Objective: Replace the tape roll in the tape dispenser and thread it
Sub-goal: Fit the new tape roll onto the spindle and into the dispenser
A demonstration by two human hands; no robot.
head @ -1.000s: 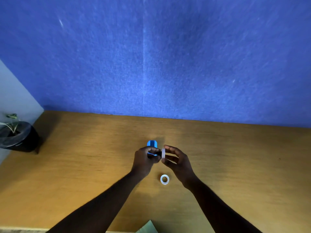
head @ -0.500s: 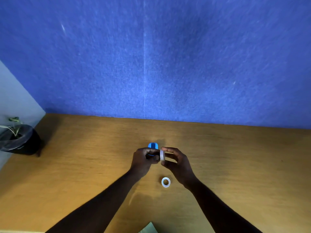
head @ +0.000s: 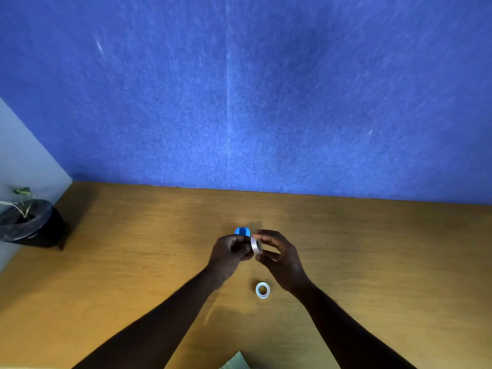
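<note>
Centre frame, above desk (head: 133,262): left hand (head: 229,253) grips blue dispenser (head: 241,231); right hand (head: 277,255) pinches tape roll (head: 256,245) by its rim. Light, stiff ring, probably slippery; second roll (head: 262,290) lies below.

A: What colour is the dispenser (head: 241,231)?
B: Bright blue. The roll (head: 256,245) beside it is whitish and translucent, like the ring (head: 262,290) lying nearer.
A: And the tabletop (head: 133,262)?
B: Golden-brown, streaked wood grain. The far wall (head: 239,89) is mottled blue; the pot (head: 40,230) at left is black.
</note>
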